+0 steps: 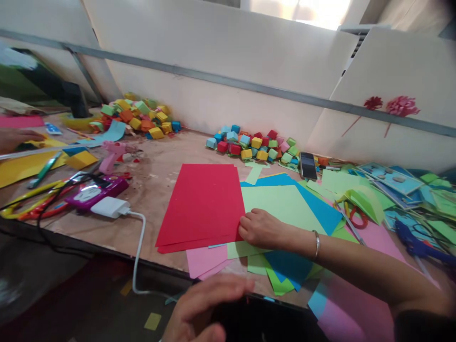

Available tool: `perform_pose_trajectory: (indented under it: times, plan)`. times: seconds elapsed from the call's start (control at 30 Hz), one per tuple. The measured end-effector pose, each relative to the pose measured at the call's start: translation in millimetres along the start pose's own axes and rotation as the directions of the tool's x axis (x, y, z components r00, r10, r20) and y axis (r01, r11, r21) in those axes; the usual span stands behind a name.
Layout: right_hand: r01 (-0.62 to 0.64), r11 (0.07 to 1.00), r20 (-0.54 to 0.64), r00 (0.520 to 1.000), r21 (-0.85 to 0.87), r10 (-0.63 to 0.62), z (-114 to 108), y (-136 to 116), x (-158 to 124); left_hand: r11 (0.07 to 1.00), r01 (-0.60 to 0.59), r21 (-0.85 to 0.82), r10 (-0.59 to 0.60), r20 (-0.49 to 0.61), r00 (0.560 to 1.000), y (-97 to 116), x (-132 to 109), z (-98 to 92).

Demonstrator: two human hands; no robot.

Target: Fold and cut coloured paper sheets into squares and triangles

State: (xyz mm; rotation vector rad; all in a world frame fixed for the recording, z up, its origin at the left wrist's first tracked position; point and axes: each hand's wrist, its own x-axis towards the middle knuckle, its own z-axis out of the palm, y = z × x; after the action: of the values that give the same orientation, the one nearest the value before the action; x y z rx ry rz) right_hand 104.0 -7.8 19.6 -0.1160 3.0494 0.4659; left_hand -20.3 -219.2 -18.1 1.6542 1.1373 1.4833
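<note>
The right hand (258, 229), a bangle on its wrist, pinches the right edge of the red paper stack (203, 205). The left hand (204, 304) hangs blurred below the tabletop (156, 183) edge, fingers loosely spread, grasping nothing. The stack is plain, bright red, flat, its sheets slightly fanned, lying on pink and light green sheets (281, 204) near the front edge. No writing is readable.
</note>
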Motion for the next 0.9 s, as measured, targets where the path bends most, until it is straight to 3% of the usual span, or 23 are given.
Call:
perform_pose_trajectory:
  times: [0.03,0.07,0.13,0.2,0.27,0.3,0.37,0.43,0.47,0.5,0.53,0.57,0.63,0.73,0.8,0.9]
  plan:
    - [-0.001,1.000,0.001,1.000,0.010,0.001,0.1,0.5,-1.0,0.965,-0.037,0.259,0.056,-0.065,0.996,0.0,12.9,-1.5]
    - [0.002,1.000,0.005,1.000,0.021,-0.002,-0.6,1.1,-2.8,0.856,-0.076,0.511,0.176,-0.150,0.973,-4.1,23.6,-4.1]
    - [0.002,0.998,0.025,1.000,0.061,-0.003,-5.5,3.0,-8.6,0.547,0.037,0.836,0.245,-0.202,0.948,-21.6,36.4,-11.4]
    - [-0.016,0.987,0.040,0.999,0.158,0.010,-14.9,6.1,-14.2,0.324,0.071,0.943,0.216,-0.147,0.965,-43.0,37.7,-18.6]
    - [-0.018,0.926,0.032,0.999,0.377,0.006,-25.5,10.5,-13.5,0.206,0.040,0.978,0.181,-0.078,0.980,-59.3,31.6,-22.9]
    - [0.001,0.850,0.027,0.999,0.527,-0.019,-29.2,13.5,-9.1,0.171,0.028,0.985,0.173,-0.058,0.983,-64.2,27.7,-23.8]
    - [0.047,0.581,0.034,0.991,0.812,-0.128,-30.2,21.9,9.4,0.129,0.030,0.991,0.169,-0.051,0.984,-67.8,21.7,-23.9]
    - [0.018,0.290,0.068,0.957,0.957,-0.282,-20.7,35.8,39.2,0.110,0.039,0.993,0.167,-0.057,0.984,-66.4,19.5,-23.5]
    - [-0.021,0.233,0.092,0.949,0.972,-0.301,-13.0,45.5,56.4,0.105,0.041,0.994,0.164,-0.058,0.985,-64.9,19.7,-23.5]
    - [-0.058,0.235,0.115,0.965,0.970,-0.237,-4.5,57.2,73.8,0.101,0.038,0.994,0.162,-0.054,0.985,-63.5,20.5,-23.7]
    - [-0.095,0.268,0.108,0.993,0.959,-0.036,4.0,70.8,90.2,0.097,0.031,0.995,0.165,-0.047,0.985,-62.2,21.5,-24.0]
    - [-0.129,0.304,0.044,0.961,0.944,0.273,11.8,85.7,104.7,0.094,0.021,0.995,0.174,-0.037,0.984,-61.1,22.6,-24.4]
    - [-0.157,0.331,-0.021,0.879,0.931,0.477,23.1,115.2,124.8,0.092,0.009,0.996,0.197,-0.027,0.980,-59.6,24.2,-25.1]
    - [-0.171,0.370,-0.079,0.817,0.913,0.572,31.4,140.3,129.4,0.112,0.015,0.994,0.227,-0.040,0.973,-59.5,23.8,-26.6]
    - [-0.170,0.414,-0.093,0.834,0.894,0.544,35.3,136.0,120.7,0.140,0.020,0.990,0.251,-0.055,0.966,-61.0,21.7,-29.1]
    - [-0.148,0.511,-0.105,0.896,0.847,0.432,43.7,108.9,104.9,0.201,-0.001,0.980,0.258,-0.052,0.965,-64.4,18.5,-34.2]
